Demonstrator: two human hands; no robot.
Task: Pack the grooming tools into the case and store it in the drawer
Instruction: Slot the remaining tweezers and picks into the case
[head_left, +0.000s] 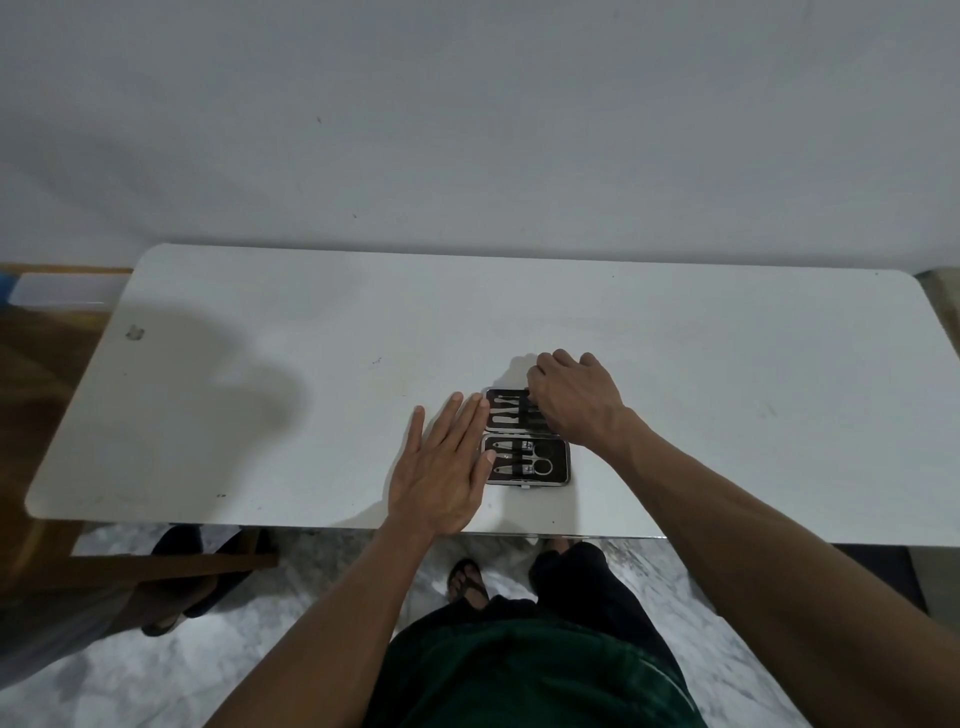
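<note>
A small black grooming case (558, 475) with a silver rim lies open on the white table (260, 389), near its front edge. Its near half holds scissors (540, 466), a nail clipper and other metal tools under straps. The far half (506, 410) holds more tools. My right hand (574, 397) is curled over the far half's right side, fingers bent down onto the tools; what it grips is hidden. My left hand (444, 475) lies flat with fingers spread, its fingertips touching the case's left edge.
The table stands against a plain white wall (467, 130). A wooden chair or stool (171, 564) sits under the table's left front. My legs and a sandalled foot (467, 582) stand on marbled floor below the front edge. No drawer is in view.
</note>
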